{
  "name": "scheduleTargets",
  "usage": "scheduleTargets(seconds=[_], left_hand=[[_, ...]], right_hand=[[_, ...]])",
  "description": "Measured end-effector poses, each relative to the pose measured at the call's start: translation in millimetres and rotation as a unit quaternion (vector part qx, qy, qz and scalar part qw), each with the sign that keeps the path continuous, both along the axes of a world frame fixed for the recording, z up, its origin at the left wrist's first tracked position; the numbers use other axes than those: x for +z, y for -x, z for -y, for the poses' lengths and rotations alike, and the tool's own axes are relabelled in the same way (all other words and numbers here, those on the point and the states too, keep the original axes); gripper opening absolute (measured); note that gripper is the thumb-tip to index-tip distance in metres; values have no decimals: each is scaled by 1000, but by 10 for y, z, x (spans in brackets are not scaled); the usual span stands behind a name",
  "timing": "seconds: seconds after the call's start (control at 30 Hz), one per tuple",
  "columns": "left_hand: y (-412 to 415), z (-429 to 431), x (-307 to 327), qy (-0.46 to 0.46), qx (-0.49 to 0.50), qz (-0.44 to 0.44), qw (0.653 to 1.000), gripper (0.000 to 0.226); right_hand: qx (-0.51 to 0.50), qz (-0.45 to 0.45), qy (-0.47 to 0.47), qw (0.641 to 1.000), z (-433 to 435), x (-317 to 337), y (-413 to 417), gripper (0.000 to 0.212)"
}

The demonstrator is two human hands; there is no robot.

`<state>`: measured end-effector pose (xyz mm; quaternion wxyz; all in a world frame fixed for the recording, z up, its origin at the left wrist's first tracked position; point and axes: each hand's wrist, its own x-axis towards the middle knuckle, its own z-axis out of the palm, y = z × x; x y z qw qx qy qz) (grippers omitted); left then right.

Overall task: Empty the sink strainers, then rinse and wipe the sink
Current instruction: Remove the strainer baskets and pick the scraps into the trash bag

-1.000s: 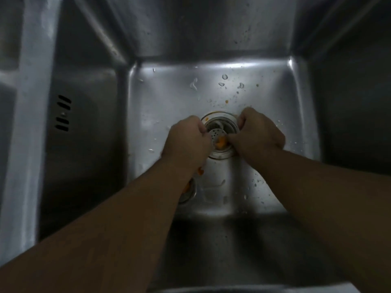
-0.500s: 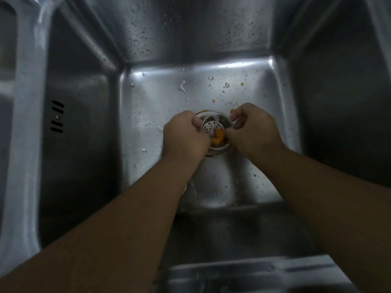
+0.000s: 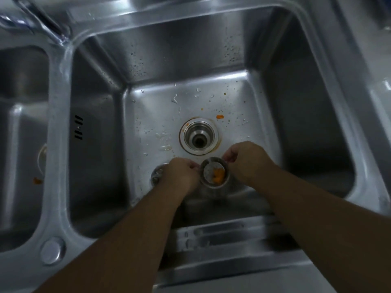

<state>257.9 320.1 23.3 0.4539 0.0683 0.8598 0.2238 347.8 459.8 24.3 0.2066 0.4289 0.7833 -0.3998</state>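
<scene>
A round metal strainer basket (image 3: 214,174) with orange food scraps inside hangs above the floor of the right sink basin (image 3: 152,115), held between both hands. My left hand (image 3: 182,176) pinches its left rim and my right hand (image 3: 247,161) pinches its right rim. Behind it the drain opening (image 3: 198,138) stands bare, ringed with orange residue. A second round metal piece (image 3: 156,176) lies on the basin floor, partly hidden by my left hand. Small orange bits (image 3: 220,116) and water drops dot the floor.
A left basin (image 3: 23,127) lies beyond the divider, with an orange scrap (image 3: 37,180) in it. The faucet (image 3: 40,15) stands at the top left. Overflow slots (image 3: 78,127) mark the right basin's left wall. A round cap (image 3: 51,250) sits on the front rim.
Both hands have lifted the strainer basket out of the drain and brought it toward me; the drain opening is now uncovered. The view has pulled back and shows the whole sink.
</scene>
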Motion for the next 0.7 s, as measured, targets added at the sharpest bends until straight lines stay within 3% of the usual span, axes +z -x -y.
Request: scheduleTargets(seconds=[0.2, 0.3, 0.4, 0.53, 0.63, 0.7], left_hand=[[-95, -81, 207, 55, -134, -20, 989, 22], [-231, -314, 524, 7, -153, -59, 986, 43], [-360, -778, 841, -91, -174, -144, 970, 50], [-481, -1494, 1209, -196, -254, -244, 915, 57], [-565, -1995, 1273, -213, -323, -278, 879, 64], [-622, -2269, 1260, -188, -365, -287, 866, 70]], right_hand=[[32, -19, 10, 999, -93, 249, -173, 43], [8, -116, -114, 987, -253, 531, -361, 52], [10, -225, -265, 938, -538, 887, -578, 54], [-36, -283, -403, 870, -1022, 1322, -867, 54], [-109, -315, -462, 822, -1322, 1508, -1078, 61], [-159, -304, -468, 815, -1484, 1552, -1189, 68]])
